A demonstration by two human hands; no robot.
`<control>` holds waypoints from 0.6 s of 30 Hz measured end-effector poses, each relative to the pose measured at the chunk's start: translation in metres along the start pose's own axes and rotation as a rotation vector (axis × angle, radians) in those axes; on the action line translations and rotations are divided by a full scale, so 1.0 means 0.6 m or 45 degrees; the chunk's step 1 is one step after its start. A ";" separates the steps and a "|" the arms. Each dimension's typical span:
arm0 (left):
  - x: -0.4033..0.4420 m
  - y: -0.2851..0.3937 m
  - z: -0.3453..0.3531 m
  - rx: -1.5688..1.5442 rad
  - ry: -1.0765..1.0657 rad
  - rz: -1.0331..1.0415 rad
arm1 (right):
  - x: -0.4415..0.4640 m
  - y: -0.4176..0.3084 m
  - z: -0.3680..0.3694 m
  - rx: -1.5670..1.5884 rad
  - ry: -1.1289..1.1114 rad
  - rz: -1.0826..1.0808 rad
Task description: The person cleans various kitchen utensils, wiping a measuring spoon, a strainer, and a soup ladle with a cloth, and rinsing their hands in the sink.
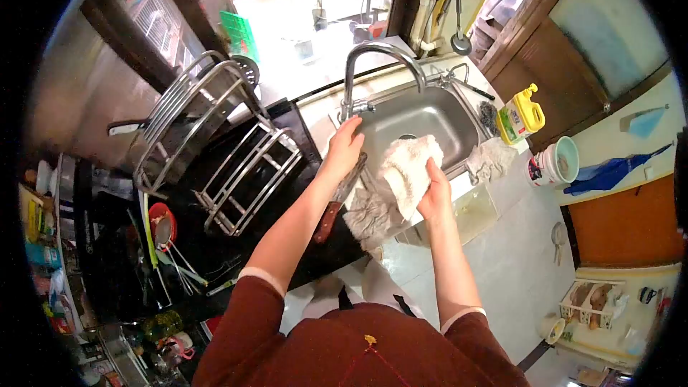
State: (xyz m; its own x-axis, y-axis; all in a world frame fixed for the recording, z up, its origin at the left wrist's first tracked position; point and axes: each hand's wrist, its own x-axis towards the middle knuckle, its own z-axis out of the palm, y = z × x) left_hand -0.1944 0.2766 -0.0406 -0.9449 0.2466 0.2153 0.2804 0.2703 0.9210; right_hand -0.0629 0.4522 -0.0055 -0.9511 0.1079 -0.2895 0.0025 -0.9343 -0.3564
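Observation:
A white cloth [407, 172] hangs over the near edge of the steel sink [437, 123], and my right hand [435, 193] grips its right side. My left hand [345, 147] is at the base of the curved faucet [380, 49], close to its lever; its fingers look extended and nothing shows in them. Whether it touches the faucet is unclear. Just below that hand lies a knife with a brown wooden handle [328, 221], next to a crumpled grey cloth [369, 216] at the counter's edge.
Left of the sink, a metal rack [247, 179] stands on the black countertop [304, 261]. A yellow bottle [521, 116], another cloth [490, 160] and a white bucket [553, 162] are on the right. Below the sink's front edge is a pale bin [469, 218].

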 end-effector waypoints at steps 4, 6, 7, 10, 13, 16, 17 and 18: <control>0.082 -0.054 0.093 0.214 0.074 -0.105 | 0.078 -0.049 -0.011 -0.082 0.110 0.009; 0.102 -0.058 0.116 0.220 0.064 -0.156 | 0.103 -0.063 -0.009 -0.115 0.192 0.007; 0.109 -0.055 0.124 0.227 0.058 -0.198 | 0.118 -0.070 -0.019 -0.114 0.200 0.012; 0.117 -0.050 0.137 0.281 0.064 -0.245 | 0.147 -0.081 -0.032 -0.047 0.177 0.051; 0.118 -0.067 0.150 0.243 0.101 -0.235 | 0.159 -0.087 -0.027 -0.050 0.193 0.077; 0.125 -0.072 0.158 0.268 0.102 -0.211 | 0.172 -0.089 -0.027 -0.091 0.190 0.064; 0.124 -0.071 0.159 0.162 0.120 -0.276 | 0.176 -0.090 -0.030 -0.078 0.139 0.087; 0.122 -0.064 0.159 0.054 0.137 -0.340 | 0.179 -0.092 -0.033 -0.066 0.089 0.109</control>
State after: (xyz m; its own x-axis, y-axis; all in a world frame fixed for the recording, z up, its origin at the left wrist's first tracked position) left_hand -0.2583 0.3731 -0.0913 -0.9981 0.0619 0.0024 0.0241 0.3518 0.9358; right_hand -0.1588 0.5219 -0.0347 -0.9227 0.0534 -0.3817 0.1006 -0.9226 -0.3724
